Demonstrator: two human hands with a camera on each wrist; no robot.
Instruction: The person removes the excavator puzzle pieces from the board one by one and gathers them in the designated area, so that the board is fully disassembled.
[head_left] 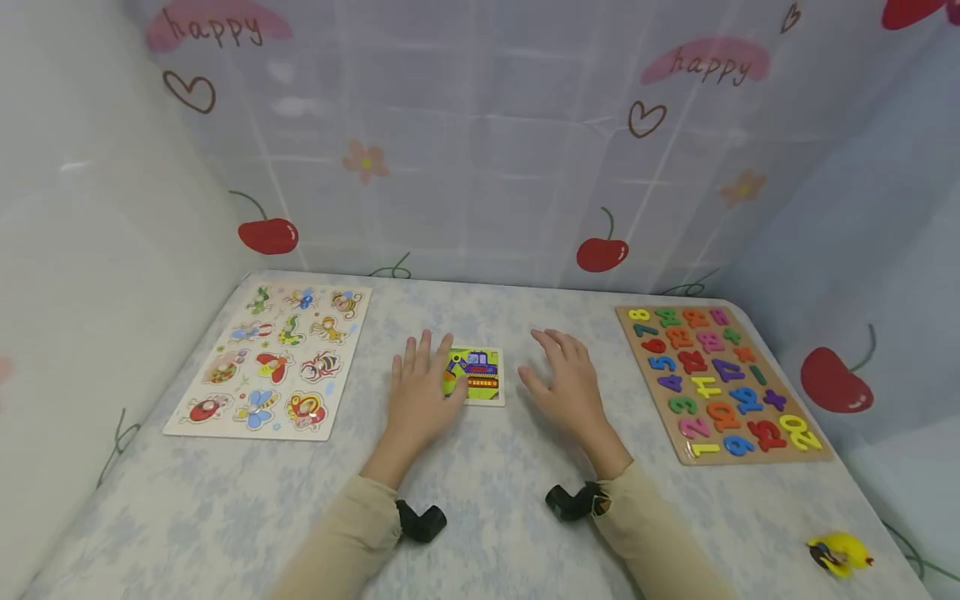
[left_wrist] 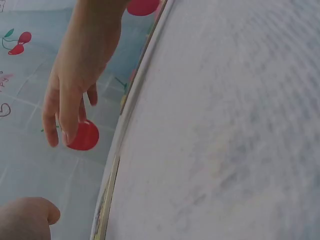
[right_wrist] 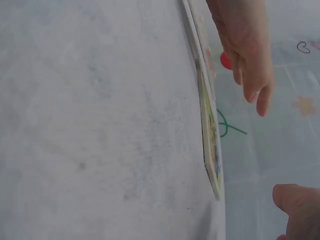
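A small square picture board [head_left: 483, 375] showing a digger on a bright green ground lies flat at the middle of the table. My left hand [head_left: 422, 392] is held palm down with fingers straight and spread, overlapping the board's left part in the head view. To the board's right is my right hand [head_left: 567, 387], fingers lightly bent and thumb apart, holding nothing. In the right wrist view, the left hand [right_wrist: 250, 50] hangs above the thin board [right_wrist: 210, 140]. The left wrist view has the right hand [left_wrist: 80, 75] raised over the table too.
An insect puzzle board [head_left: 277, 358] lies on the left of the table. On the right is a number puzzle board [head_left: 720, 383] with coloured digits. A small yellow toy [head_left: 842, 553] sits near the front right edge. Printed curtains [head_left: 480, 142] hang behind the table.
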